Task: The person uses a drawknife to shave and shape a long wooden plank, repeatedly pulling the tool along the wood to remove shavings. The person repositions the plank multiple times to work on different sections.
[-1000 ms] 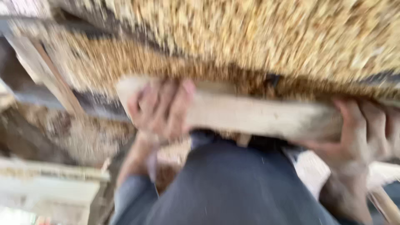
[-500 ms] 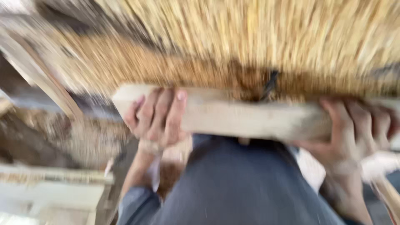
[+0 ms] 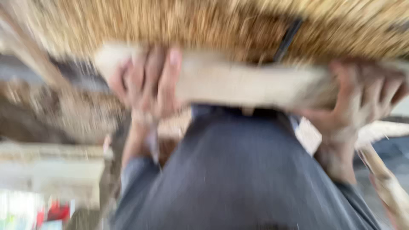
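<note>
Across the middle of the view, a pale wooden pole (image 3: 247, 85) runs roughly level, left end slightly higher, pressed up against a mass of straw thatch (image 3: 213, 25). Frame is heavily motion-blurred, so fine detail is lost.

Pole: thick, rounded, bare light wood, smooth-looking, blunt left end just past the left hand (image 3: 147, 83). Right end is hidden behind the right hand (image 3: 362, 91).

Left hand: fingers wrapped over the front of the pole near its left end, closed around it. Right hand: fingers curled over the pole near its right end, also gripping it. Hands well apart, most of the pole bare between them.

Thatch: golden-yellow, fibrous, strands running mostly up-down, fills the whole top of the frame. A dark narrow strap (image 3: 287, 40) crosses it diagonally above the pole, right of centre.

Below the pole: dark grey-blue fabric of the person's garment (image 3: 238, 179), fills lower centre, close under the pole.

Edges: slanted timber beam (image 3: 25, 47) upper left; second pale stick (image 3: 385, 183) angled at lower right, near the right forearm. Open room shows only at lower left, blurred beyond reading.
</note>
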